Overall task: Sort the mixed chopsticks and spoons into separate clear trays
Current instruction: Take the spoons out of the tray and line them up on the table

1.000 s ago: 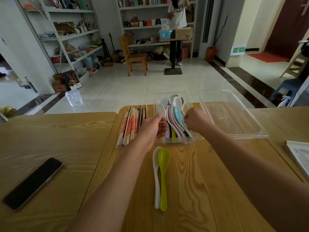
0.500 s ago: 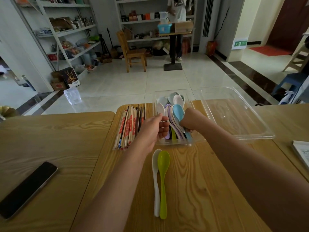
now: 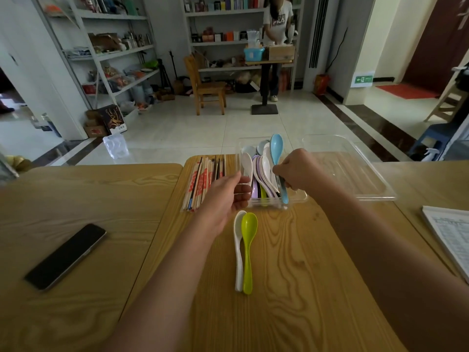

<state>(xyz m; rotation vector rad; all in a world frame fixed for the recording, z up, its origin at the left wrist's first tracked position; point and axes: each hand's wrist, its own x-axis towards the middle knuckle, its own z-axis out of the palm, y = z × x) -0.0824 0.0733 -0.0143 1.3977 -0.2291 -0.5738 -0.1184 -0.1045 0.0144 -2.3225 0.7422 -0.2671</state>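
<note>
A small clear tray (image 3: 294,199) at the table's far edge holds several white, lilac and green spoons (image 3: 262,171). My right hand (image 3: 295,171) pinches the handle of a light blue spoon (image 3: 276,151), raised above that tray with its bowl pointing away. My left hand (image 3: 228,194) hovers beside the tray's left wall, fingers loosely extended, holding nothing. Wrapped and bare chopsticks (image 3: 203,181) lie in a bundle left of the tray. A white spoon (image 3: 238,247) and a lime green spoon (image 3: 248,250) lie side by side on the table near me.
A larger clear tray (image 3: 355,174) stands at the right with nothing in it. A black phone (image 3: 66,256) lies on the left table; printed papers (image 3: 449,235) at the right edge. Beyond are shelves, a wooden chair (image 3: 208,85) and a standing person (image 3: 276,19).
My right hand has lifted the light blue spoon up out of the pile in the small tray. My left hand has come off the tray's edge and opened.
</note>
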